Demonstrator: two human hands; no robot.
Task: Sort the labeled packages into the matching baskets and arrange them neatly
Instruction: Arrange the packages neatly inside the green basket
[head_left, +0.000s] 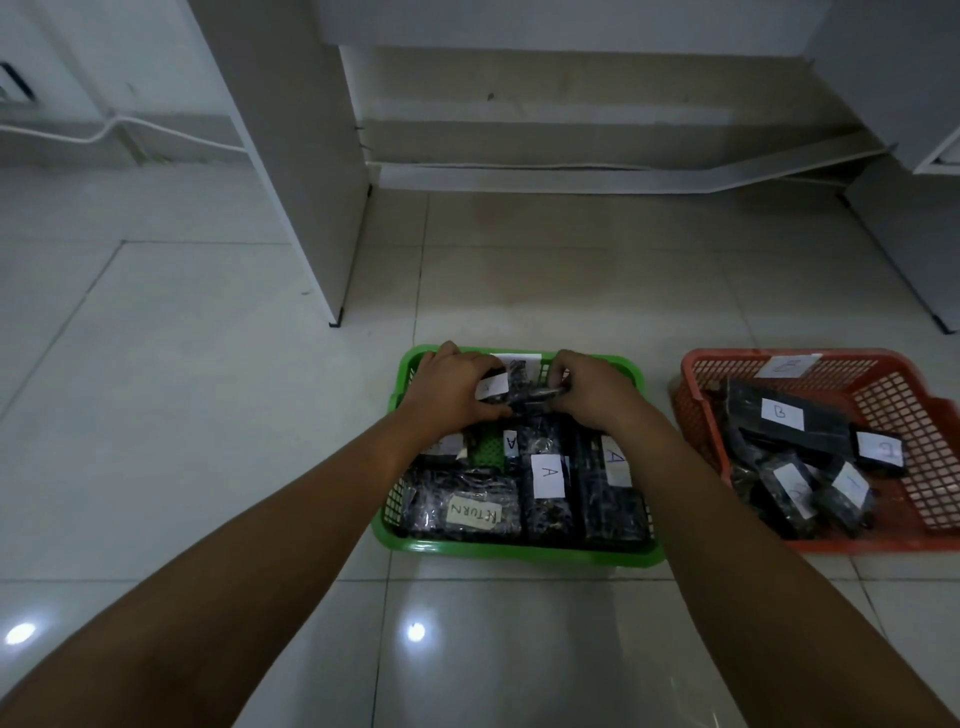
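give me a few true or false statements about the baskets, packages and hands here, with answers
1. Both hands, left and right, hold one black package over the green basket. True.
2. The orange basket sits left of the green one. False: it is on the right.
3. A package labeled RETURN lies in the green basket. True.
4. The orange basket holds packages labeled A. False: the readable label there says B.

A dim room with a pale tiled floor

We saw glossy light tiles (208, 415) that caught two bright reflections of lamps (415, 631) near us, a white furniture panel (311, 182) that stood on the floor ahead, a white cable (130, 124) along the left wall, and a low ledge (597, 176) at the far wall's foot.
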